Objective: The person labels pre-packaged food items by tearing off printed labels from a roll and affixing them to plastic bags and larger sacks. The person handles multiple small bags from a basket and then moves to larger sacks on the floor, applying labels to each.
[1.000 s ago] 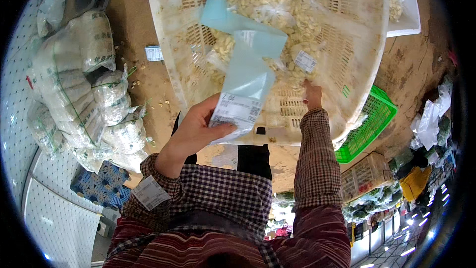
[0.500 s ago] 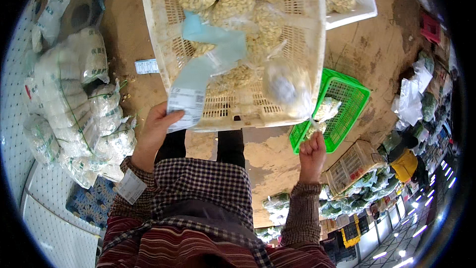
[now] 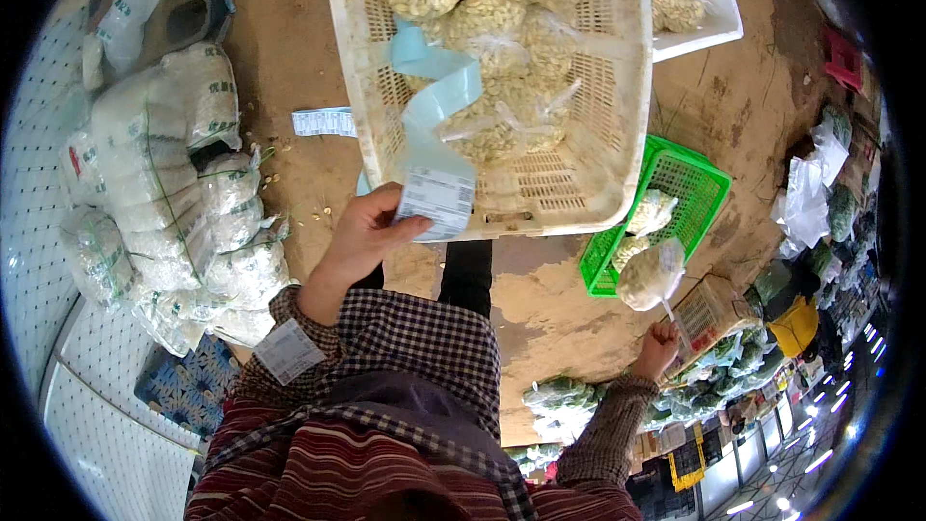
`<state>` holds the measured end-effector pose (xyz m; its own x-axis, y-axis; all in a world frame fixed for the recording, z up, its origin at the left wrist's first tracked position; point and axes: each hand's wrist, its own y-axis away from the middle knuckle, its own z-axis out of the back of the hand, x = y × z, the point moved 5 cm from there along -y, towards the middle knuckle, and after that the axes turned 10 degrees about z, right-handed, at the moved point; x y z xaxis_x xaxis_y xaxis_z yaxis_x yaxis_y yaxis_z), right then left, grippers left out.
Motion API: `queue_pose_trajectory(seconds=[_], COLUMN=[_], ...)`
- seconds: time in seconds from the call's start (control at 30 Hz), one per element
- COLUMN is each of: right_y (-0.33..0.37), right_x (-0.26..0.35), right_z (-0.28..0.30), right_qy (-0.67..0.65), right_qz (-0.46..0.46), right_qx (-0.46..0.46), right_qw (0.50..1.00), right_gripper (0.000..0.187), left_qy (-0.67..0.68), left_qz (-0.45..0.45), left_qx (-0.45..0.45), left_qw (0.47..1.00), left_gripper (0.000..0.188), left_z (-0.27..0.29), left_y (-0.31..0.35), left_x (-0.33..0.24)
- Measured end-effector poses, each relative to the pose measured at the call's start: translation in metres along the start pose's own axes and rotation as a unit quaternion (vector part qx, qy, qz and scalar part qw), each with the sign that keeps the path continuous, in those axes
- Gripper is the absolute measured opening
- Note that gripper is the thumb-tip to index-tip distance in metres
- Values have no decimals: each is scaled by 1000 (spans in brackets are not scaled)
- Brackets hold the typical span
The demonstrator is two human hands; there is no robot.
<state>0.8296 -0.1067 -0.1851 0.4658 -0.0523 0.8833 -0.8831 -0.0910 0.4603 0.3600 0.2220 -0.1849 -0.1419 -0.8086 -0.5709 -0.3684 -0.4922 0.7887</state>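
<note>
Your left hand point(image 3: 362, 236) pinches a label strip point(image 3: 434, 135) at the cream crate's point(image 3: 627, 116) near edge; your right hand point(image 3: 658, 347) grips a knotted clear bag point(image 3: 651, 272) beside the green basket point(image 3: 709, 188). Swinging may loosen that grip; the trailing strip may snag.

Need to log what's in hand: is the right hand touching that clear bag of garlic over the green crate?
Touching. The head view shows the right hand gripping the twisted neck of the clear bag of garlic, which is held above the green crate.

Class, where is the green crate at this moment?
In the head view, the green crate sits on the floor right of the white basket, just above the right hand's bag.
</note>
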Motion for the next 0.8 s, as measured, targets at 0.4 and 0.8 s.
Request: queue_pose_trajectory(seconds=[0.4,0.8], right_y=[302,185], right_x=[-174,-242], right_z=[-332,-321], right_qy=[346,140], right_qz=[159,-158], right_qx=[671,285], right_qw=[636,935], right_gripper=[27,7], left_qy=[-95,19], left_qz=[102,185], left_qx=[97,-319], left_qw=[985,929], left_gripper=[17,43], left_z=[19,286], left_y=[10,280], left_x=[12,62])
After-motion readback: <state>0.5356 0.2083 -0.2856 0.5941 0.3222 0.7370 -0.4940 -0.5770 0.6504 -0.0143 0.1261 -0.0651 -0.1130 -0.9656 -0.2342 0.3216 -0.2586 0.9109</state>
